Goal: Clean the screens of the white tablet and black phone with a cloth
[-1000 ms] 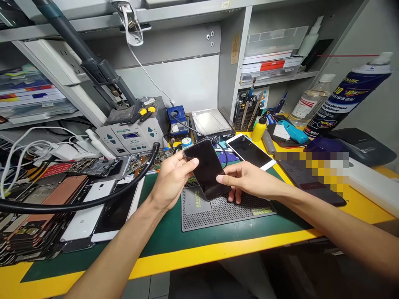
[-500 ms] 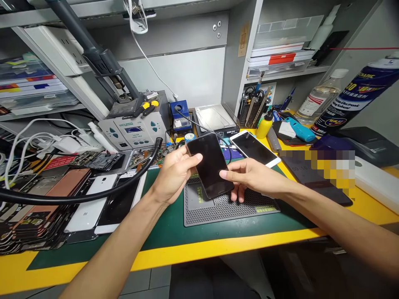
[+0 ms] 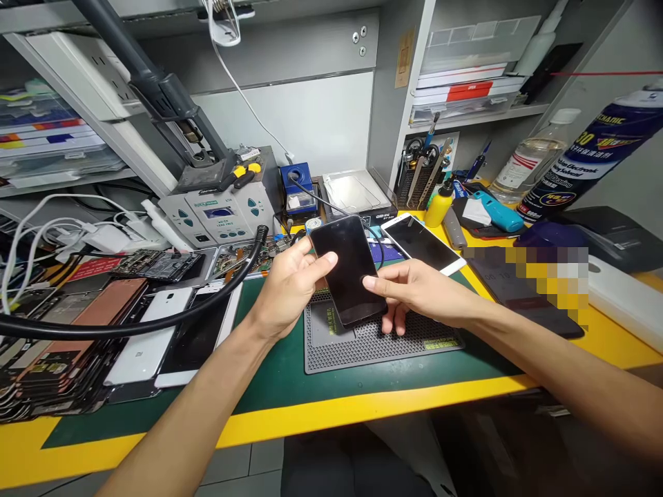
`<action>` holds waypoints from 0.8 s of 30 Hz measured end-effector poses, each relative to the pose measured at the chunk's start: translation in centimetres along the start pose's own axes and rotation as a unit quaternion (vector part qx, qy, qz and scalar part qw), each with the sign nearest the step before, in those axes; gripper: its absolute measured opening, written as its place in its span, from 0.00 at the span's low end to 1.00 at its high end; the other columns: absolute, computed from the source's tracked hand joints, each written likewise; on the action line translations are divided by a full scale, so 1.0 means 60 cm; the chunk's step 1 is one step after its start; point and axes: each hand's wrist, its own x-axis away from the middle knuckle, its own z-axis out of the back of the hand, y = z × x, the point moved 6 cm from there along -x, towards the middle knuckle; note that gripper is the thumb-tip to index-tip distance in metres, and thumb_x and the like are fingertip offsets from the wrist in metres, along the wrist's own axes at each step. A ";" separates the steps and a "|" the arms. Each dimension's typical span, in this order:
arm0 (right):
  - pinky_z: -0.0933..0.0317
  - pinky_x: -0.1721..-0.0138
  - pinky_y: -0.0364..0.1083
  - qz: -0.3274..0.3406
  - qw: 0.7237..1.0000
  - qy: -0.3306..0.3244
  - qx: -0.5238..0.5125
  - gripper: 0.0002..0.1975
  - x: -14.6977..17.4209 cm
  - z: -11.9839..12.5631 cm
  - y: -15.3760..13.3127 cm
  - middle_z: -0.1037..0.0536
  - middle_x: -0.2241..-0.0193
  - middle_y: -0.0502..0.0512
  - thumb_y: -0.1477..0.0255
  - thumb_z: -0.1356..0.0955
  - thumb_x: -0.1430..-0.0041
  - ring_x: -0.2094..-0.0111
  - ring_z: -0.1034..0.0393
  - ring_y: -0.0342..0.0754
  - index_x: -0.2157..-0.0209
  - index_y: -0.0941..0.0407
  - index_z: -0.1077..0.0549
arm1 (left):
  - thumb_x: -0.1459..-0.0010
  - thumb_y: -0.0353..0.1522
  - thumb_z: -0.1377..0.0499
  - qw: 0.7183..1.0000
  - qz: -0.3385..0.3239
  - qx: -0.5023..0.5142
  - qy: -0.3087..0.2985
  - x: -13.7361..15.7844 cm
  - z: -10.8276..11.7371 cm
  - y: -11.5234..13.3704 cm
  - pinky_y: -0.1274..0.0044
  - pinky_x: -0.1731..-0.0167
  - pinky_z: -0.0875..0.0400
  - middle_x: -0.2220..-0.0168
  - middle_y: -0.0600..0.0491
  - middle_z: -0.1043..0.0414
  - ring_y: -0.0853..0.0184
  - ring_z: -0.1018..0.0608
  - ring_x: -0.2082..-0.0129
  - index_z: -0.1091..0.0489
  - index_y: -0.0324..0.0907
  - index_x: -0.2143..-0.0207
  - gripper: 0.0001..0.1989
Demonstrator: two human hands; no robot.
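Observation:
A black smartphone [image 3: 348, 276] with a dark screen is held up in both hands, tilted toward me. My left hand [image 3: 293, 283] closes on its left side, the thumb lying over the screen edge. On the lower right side, my right hand [image 3: 414, 293] grips it with the thumb on the glass; some fingers curl underneath. The phone's back is hidden. Below it lies a grey perforated work mat [image 3: 383, 355] on the green desk mat [image 3: 274, 386]. A white-framed phone [image 3: 425, 243] rests just beyond my right hand.
At the left are stacked phone parts [image 3: 62, 352], a white phone back [image 3: 148, 338] and a thick black hose [image 3: 155, 328]. A soldering station [image 3: 217, 214] stands behind. To the right are a dark phone [image 3: 518, 290], a yellow bottle [image 3: 439, 206] and a spray can [image 3: 590, 159].
The camera view has shifted slightly. The phone is tilted a little differently, its lower edge somewhat higher; both hands keep the same hold.

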 end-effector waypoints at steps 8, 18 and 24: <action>0.32 0.82 0.41 0.002 1.000 0.001 0.000 0.26 0.002 -0.003 -0.006 0.34 0.83 0.44 0.50 0.27 0.43 0.77 0.22 0.51 0.76 0.54 0.40 | 0.38 0.33 0.35 1.000 -0.002 -0.007 0.008 0.001 -0.001 0.000 0.72 0.62 0.22 0.58 0.49 0.20 0.61 0.19 0.57 0.28 0.40 0.49 0.16; 0.33 0.83 0.41 -0.006 1.000 0.013 -0.008 0.27 0.002 -0.004 -0.007 0.35 0.85 0.44 0.48 0.27 0.46 0.79 0.22 0.51 0.76 0.54 0.39 | 0.40 0.36 0.34 1.000 -0.005 -0.017 0.020 0.001 0.002 -0.002 0.68 0.58 0.22 0.60 0.50 0.18 0.57 0.18 0.57 0.26 0.42 0.51 0.16; 0.32 0.82 0.41 0.000 1.000 0.002 -0.012 0.26 0.004 -0.004 -0.007 0.34 0.84 0.44 0.49 0.27 0.44 0.77 0.22 0.52 0.75 0.55 0.36 | 0.38 0.34 0.36 1.000 -0.001 -0.004 0.020 0.001 0.001 -0.001 0.67 0.55 0.23 0.56 0.49 0.19 0.57 0.18 0.55 0.25 0.41 0.51 0.13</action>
